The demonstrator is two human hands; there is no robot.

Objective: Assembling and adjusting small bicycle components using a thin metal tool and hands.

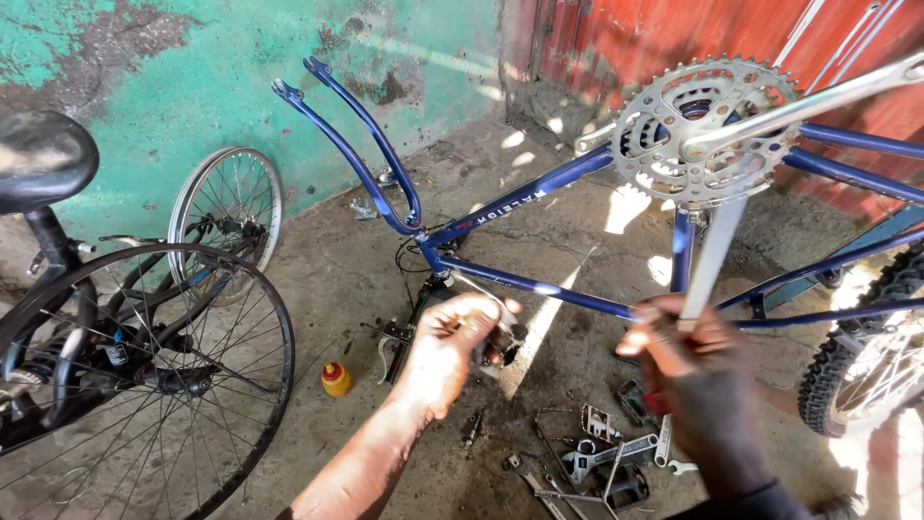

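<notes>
A blue bicycle frame (pixel 539 193) stands upside down, fork legs (pixel 361 154) pointing up. Its silver chainring set (pixel 707 130) sits at upper right with two crank arms; one crank arm (pixel 712 255) hangs downward. My right hand (pixel 693 361) grips the lower end of that crank arm, near the frame's lower tube. My left hand (pixel 452 351) is closed around a small dark metal part (pixel 505 342), probably a pedal, just below the frame tube. The part is mostly hidden by my fingers.
Loose wrenches and small metal parts (pixel 602 457) lie on the concrete floor below my hands. A small yellow bottle with a red cap (pixel 336 379) stands on the floor. Another bicycle with a large wheel (pixel 144 385) is at left, a spare wheel (pixel 226 207) leans on the green wall, and a knobby tyre (pixel 871 347) is at right.
</notes>
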